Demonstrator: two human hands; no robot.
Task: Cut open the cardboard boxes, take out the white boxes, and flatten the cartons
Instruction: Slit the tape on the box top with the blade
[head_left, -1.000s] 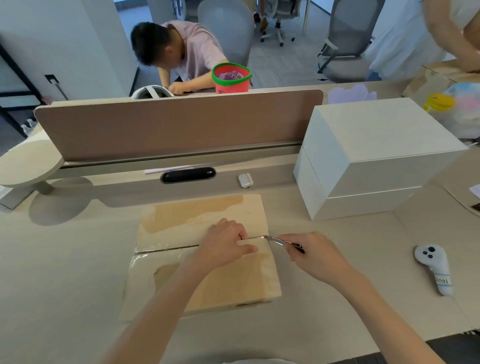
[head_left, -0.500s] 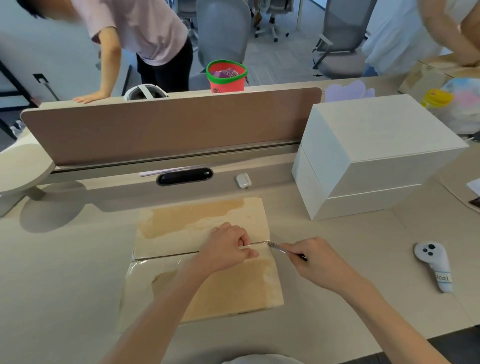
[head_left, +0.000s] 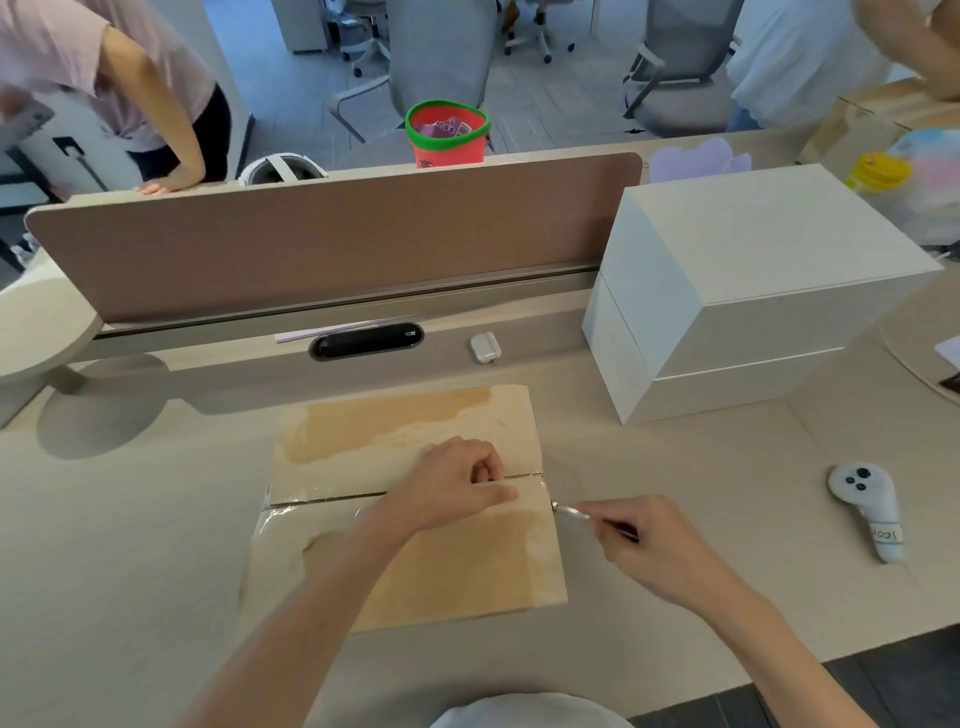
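My right grip (head_left: 655, 545) is closed round the handle of a thin blade (head_left: 570, 511), whose tip sits at the right edge of the cardboard box (head_left: 467, 569), where the taped seam (head_left: 322, 502) ends. My left grip (head_left: 453, 488) is curled into a fist pressing on the lid across that seam, holding nothing I can see. The box lies on the near tabletop (head_left: 130, 571), with the white boxes (head_left: 753, 291) stacked far right. I would cut shallow and move those knuckles off the seam first.
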